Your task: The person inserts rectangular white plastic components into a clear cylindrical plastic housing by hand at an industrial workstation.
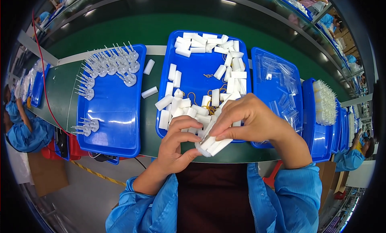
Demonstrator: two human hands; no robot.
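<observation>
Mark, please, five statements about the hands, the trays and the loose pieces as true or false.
1. Both hands are over the left tray. False: the left hand and right hand are at the middle tray's near edge.
2. Two loose white pieces lie between the left tray and the middle one. True.
3. The left hand touches nothing. False: it grips a white piece.
4. The left tray holds clear stemmed parts. True.
5. The middle tray is red. False: blue.
</observation>
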